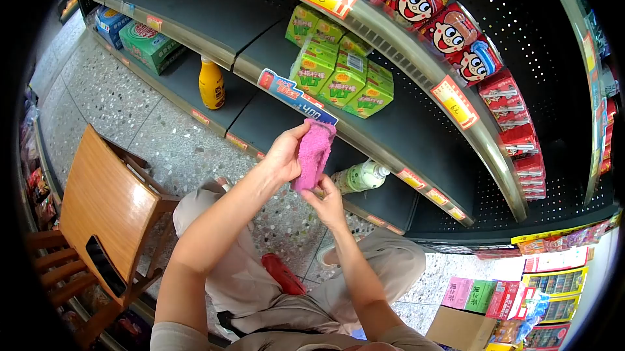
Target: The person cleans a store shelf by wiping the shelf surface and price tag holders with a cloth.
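A pink cloth [314,154], folded into a narrow bundle, is held between my two hands in front of the shelf edge. My left hand [286,154] grips its left side, with the thumb near the top. At the lower end, my right hand [325,201] pinches the cloth between thumb and fingers. Just above the cloth is a blue price sign [296,96] on the shelf edge. Green drink cartons [345,81] stand on the shelf behind it. A bottle with a pale green label [360,177] is on the lower shelf, right of my hands.
A yellow bottle [211,84] and green boxes [148,45] are on the bottom shelf. Red snack packs [449,30] line the upper shelf. A wooden chair [107,201] with a phone [105,265] stands left. A red object [282,274] lies between my legs. Cardboard boxes [462,328] are lower right.
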A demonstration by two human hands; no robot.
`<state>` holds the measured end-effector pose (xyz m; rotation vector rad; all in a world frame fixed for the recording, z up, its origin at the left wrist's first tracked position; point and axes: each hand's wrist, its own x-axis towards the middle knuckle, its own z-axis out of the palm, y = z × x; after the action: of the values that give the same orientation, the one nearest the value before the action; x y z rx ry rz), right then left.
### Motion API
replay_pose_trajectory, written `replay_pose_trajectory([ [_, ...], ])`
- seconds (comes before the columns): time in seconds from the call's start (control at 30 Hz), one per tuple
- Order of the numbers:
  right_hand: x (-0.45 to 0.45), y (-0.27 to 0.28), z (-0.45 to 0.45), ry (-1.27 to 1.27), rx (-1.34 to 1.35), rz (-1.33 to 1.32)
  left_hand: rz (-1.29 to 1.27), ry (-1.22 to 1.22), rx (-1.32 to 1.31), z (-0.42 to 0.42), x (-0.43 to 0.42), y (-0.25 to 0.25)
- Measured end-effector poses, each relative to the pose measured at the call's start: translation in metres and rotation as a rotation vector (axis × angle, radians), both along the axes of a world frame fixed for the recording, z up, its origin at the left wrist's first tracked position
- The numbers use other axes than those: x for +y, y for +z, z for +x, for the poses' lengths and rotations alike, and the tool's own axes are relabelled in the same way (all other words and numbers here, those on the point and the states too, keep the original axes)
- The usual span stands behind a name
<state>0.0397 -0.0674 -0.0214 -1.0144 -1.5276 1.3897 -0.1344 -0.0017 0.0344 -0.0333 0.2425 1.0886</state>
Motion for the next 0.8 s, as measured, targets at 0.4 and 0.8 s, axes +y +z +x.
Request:
replay_pose_trajectory([
  [0.4, 0.009, 0.023, 0.048, -0.118, 0.685, -0.165, -0.068, 0.127, 0.67, -0.014, -0.006, -0.011],
  [0.8, 0.068, 0.075, -0.009, -0.533, -0.322, 0.673, -0.045, 0.105, 1.229, -0.017, -0.002, -0.02],
])
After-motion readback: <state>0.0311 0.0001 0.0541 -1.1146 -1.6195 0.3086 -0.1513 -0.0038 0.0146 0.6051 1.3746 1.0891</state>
